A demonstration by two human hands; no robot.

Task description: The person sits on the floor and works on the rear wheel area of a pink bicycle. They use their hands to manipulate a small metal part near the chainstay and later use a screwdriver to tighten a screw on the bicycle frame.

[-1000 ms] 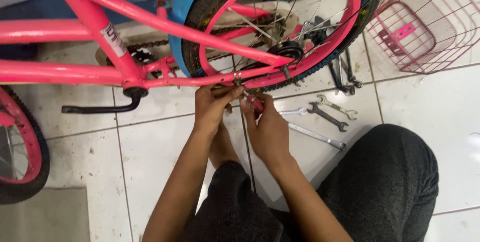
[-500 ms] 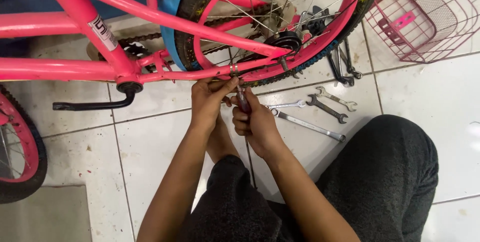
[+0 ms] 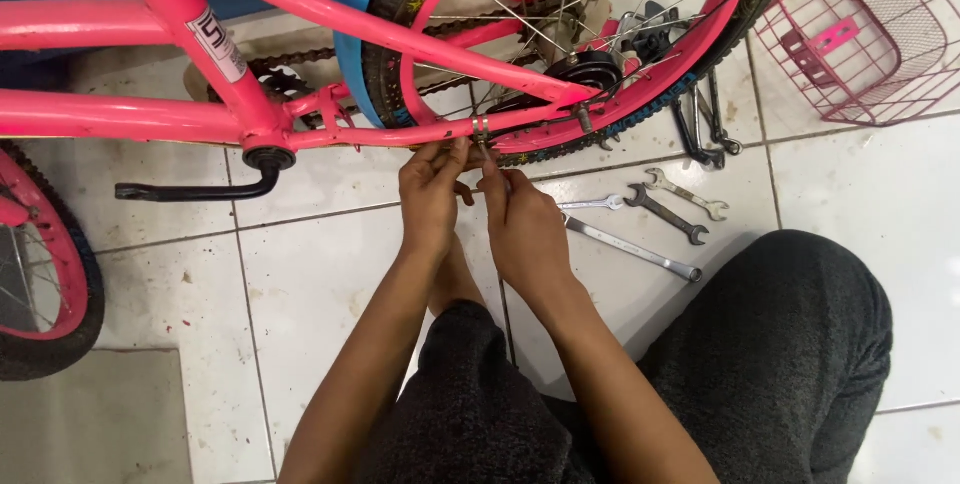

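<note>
Fingertips of my left hand (image 3: 432, 192) and right hand (image 3: 524, 229) now pinch the small metal clamp (image 3: 481, 129) on the pink frame tube (image 3: 400, 134); since a second ago the hands climbed higher, above the wrenches (image 3: 640, 219) on the tile floor (image 3: 300, 294).

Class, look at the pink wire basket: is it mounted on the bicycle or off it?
Off. The pink wire basket sits on the tiled floor, apart from the bicycle frame.

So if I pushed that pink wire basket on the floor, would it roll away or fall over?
The pink wire basket probably would not roll: its sides look flat. Being open mesh, it is likely light and might slide on the smooth tiled floor. It sits tilted, so a push could tip it.
</note>
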